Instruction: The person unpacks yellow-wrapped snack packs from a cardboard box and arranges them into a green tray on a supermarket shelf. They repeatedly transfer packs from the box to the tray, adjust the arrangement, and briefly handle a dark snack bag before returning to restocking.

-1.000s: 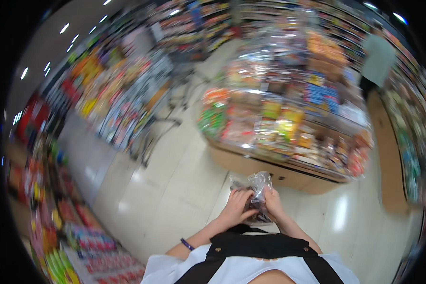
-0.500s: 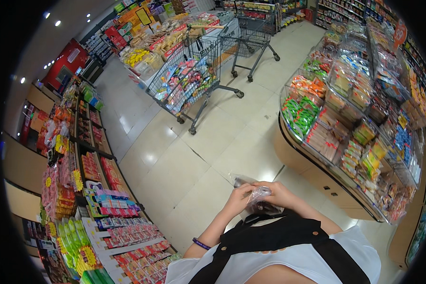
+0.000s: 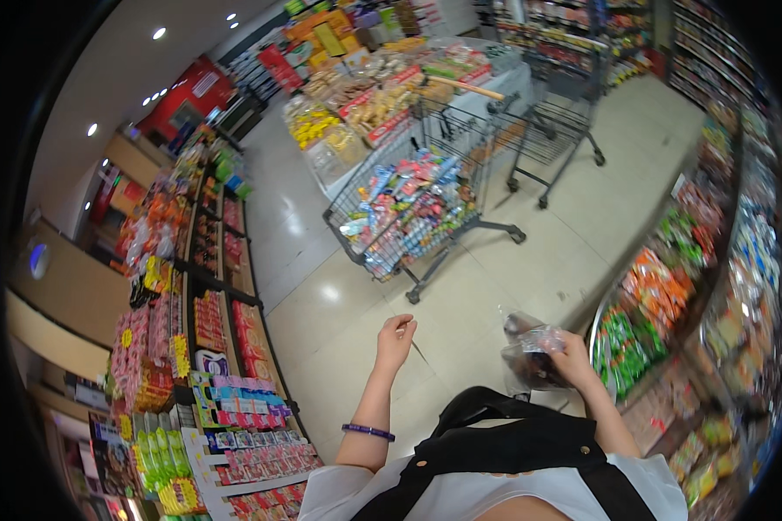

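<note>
Over the floor in front of my body, my right hand [image 3: 572,359] grips a clear plastic bag [image 3: 530,349] with something dark inside. Its contents are too blurred to name. To the left, my left hand [image 3: 396,339] is raised apart from the bag, its fingers curled in and nothing visible in them. A purple band circles the left wrist. Ahead stands a grey wire shopping cart [image 3: 408,213] heaped with colourful small packets. The bag hangs beside the curved edge of a candy counter [image 3: 626,352], near green-wrapped sweets.
Behind the loaded cart is a second wire cart [image 3: 552,130]. A display table [image 3: 365,104] of bagged goods stands beyond them. Shelves of packaged goods [image 3: 243,408] run along my left. Pale tiled floor [image 3: 321,347] lies between the shelves and the counter.
My left hand has let go of the bag and moved left. My right hand has carried the bag rightward. The view has turned, and the loaded cart and counter appear closer.
</note>
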`<state>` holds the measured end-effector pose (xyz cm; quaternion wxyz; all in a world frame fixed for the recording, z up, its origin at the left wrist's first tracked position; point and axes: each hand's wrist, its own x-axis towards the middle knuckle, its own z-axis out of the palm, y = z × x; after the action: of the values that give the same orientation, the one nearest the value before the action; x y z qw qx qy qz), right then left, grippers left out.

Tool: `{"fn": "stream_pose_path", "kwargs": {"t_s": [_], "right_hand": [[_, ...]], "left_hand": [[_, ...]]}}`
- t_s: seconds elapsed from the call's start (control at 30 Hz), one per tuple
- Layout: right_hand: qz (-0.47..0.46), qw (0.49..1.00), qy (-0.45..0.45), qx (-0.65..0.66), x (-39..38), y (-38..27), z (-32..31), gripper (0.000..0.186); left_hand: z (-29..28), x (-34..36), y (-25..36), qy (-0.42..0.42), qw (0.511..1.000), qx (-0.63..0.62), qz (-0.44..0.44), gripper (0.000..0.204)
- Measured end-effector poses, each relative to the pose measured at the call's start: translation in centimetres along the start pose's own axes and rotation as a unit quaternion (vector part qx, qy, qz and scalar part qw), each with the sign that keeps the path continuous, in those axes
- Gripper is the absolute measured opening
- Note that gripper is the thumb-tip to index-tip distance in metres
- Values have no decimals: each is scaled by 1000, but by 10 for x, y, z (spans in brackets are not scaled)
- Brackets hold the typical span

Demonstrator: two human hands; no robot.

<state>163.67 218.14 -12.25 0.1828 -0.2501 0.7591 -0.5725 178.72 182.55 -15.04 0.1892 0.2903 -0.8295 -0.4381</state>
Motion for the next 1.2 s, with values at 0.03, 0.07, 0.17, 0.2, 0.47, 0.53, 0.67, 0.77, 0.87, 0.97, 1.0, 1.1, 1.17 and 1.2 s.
{"fn": "stream_pose_path", "kwargs": {"t_s": [0.03, 0.07, 0.17, 0.2, 0.47, 0.53, 0.67, 0.77, 0.87, 0.97, 1.0, 1.1, 1.17, 1.2], "right_hand": [[-6, 1000, -5, -9, 28, -5, -8, 12], [-39, 999, 6, -18, 56, -6, -17, 10], [-111, 991, 18, -78, 143, -14, -45, 8], [-131, 986, 37, -91, 176, -12, -48, 9], [-109, 989, 72, -69, 456, -22, -72, 36], [-32, 993, 75, -84, 534, -26, -75, 51], [-28, 962, 131, -237, 693, 48, -113, 85], [3, 918, 77, -389, 776, 66, -124, 63], [108, 930, -20, -350, 818, 48, -121, 50], [142, 877, -117, -444, 831, 23, -113, 47], [137, 867, -139, -459, 829, 12, -109, 44], [98, 849, -222, -470, 822, 12, -134, 38], [30, 852, -268, -448, 809, 15, -150, 34], [4, 843, -301, -446, 810, 16, -149, 32]], "left_hand": [[2, 29, -13, 21, 1000, 9, -5, 27], [10, 58, -20, 34, 999, 14, -8, 28], [29, 147, -37, 38, 998, 39, -20, 32], [34, 178, -47, 38, 997, 71, -12, 35], [90, 400, -137, 50, 987, 145, 54, 42], [108, 421, -163, 54, 982, 168, 61, 38], [117, 446, -188, 4, 994, 111, -21, 30], [109, 436, -189, 3, 996, 64, -57, 26], [104, 435, -175, 14, 997, 45, -57, 21], [98, 434, -179, -4, 997, -7, -78, 17], [98, 433, -177, 9, 998, -3, -63, 14], [103, 429, -199, 50, 995, -13, -82, 12], [95, 440, -189, 28, 995, -10, -99, 17], [91, 435, -187, 48, 990, -3, -130, 19]]}}
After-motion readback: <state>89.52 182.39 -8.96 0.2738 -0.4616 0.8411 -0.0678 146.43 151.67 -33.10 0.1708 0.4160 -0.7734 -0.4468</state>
